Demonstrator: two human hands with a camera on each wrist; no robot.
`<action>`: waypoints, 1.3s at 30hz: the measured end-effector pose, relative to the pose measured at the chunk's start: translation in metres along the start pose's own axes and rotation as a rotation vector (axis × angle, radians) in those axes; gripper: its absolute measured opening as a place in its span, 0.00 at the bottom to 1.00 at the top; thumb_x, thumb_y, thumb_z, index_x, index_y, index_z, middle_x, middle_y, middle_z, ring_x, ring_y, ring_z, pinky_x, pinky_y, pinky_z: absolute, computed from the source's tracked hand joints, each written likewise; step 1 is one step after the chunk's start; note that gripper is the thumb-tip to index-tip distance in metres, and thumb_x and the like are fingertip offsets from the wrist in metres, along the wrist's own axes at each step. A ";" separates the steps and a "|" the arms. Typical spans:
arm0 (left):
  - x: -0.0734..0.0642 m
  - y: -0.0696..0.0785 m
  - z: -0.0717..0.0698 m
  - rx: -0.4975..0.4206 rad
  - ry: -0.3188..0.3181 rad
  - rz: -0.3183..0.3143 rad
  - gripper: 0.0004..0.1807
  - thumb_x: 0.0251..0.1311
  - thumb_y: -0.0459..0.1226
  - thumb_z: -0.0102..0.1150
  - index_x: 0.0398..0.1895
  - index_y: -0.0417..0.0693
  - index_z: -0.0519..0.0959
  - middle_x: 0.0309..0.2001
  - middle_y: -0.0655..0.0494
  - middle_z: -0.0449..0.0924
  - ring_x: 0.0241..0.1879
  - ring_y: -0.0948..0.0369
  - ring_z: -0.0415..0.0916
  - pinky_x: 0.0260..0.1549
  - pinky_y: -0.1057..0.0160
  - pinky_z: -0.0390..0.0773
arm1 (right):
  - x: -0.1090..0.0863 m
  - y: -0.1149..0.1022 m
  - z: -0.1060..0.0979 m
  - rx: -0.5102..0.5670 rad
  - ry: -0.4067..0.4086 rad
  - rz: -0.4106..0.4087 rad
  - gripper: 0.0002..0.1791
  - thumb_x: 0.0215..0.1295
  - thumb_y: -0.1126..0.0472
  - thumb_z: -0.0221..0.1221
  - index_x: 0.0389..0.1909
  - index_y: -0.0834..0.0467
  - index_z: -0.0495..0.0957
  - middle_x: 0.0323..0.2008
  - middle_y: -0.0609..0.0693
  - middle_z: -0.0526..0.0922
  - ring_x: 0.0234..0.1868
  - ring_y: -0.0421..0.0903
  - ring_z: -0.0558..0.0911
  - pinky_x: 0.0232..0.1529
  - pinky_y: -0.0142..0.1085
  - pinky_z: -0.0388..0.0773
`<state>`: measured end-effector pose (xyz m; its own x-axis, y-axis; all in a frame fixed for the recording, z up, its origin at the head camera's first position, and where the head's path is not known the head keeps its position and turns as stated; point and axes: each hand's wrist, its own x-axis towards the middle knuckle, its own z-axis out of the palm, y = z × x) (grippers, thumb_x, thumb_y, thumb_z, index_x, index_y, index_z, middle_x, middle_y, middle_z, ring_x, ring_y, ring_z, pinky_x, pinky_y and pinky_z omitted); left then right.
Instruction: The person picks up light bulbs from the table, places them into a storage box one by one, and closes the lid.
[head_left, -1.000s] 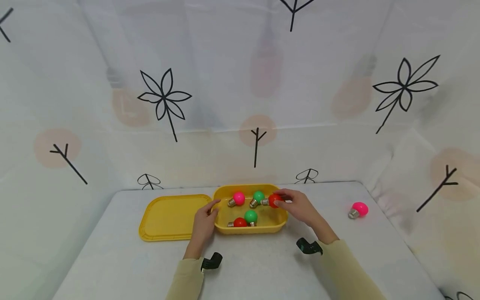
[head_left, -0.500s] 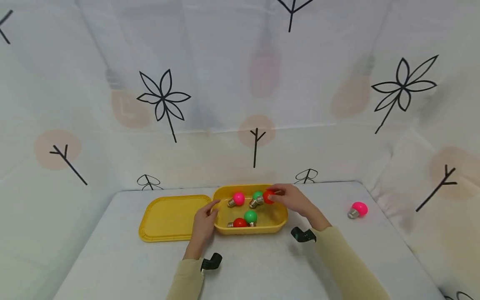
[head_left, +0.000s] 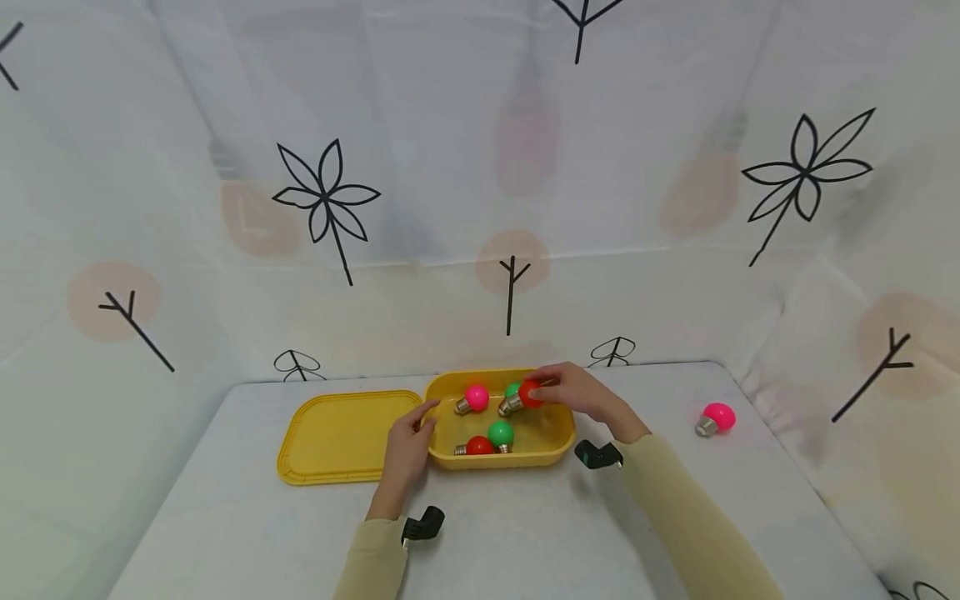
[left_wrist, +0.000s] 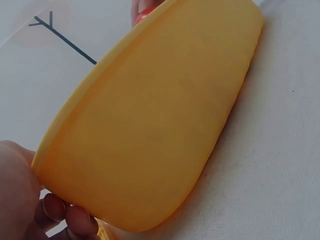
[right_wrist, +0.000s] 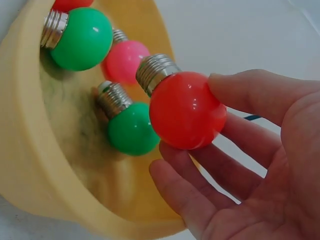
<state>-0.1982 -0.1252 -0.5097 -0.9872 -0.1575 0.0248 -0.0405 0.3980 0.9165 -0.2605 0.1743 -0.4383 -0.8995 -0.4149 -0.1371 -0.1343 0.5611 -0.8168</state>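
Currently: red bulb [right_wrist: 187,111], one, pinched by its globe in the right hand [head_left: 583,393] over the tub [head_left: 502,460], metal base [right_wrist: 156,73] exposed; left hand [head_left: 407,450] grips the tub's rim, presumably steadying it.

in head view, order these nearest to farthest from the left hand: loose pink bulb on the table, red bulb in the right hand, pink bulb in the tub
From the left hand:
1. Pink bulb in the tub, toward its left end
2. Red bulb in the right hand, further right
3. Loose pink bulb on the table, far right
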 end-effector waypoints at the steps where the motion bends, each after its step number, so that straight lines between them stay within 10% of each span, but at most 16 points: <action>1: 0.000 0.000 0.000 -0.001 0.001 0.000 0.18 0.71 0.35 0.54 0.61 0.54 0.81 0.58 0.49 0.76 0.46 0.54 0.69 0.44 0.59 0.73 | 0.002 0.001 0.000 -0.001 -0.008 0.000 0.23 0.67 0.54 0.62 0.59 0.61 0.79 0.52 0.55 0.81 0.51 0.51 0.79 0.57 0.50 0.75; 39: 0.000 0.000 0.000 -0.032 0.002 0.010 0.18 0.71 0.34 0.54 0.60 0.53 0.81 0.61 0.49 0.76 0.49 0.53 0.70 0.51 0.55 0.74 | 0.035 0.011 0.001 -0.043 -0.222 0.008 0.19 0.57 0.69 0.67 0.51 0.56 0.85 0.49 0.48 0.83 0.52 0.49 0.78 0.61 0.50 0.70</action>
<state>-0.1981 -0.1247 -0.5096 -0.9872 -0.1554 0.0347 -0.0258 0.3708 0.9284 -0.2927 0.1653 -0.4528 -0.7878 -0.5551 -0.2668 -0.1497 0.5929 -0.7913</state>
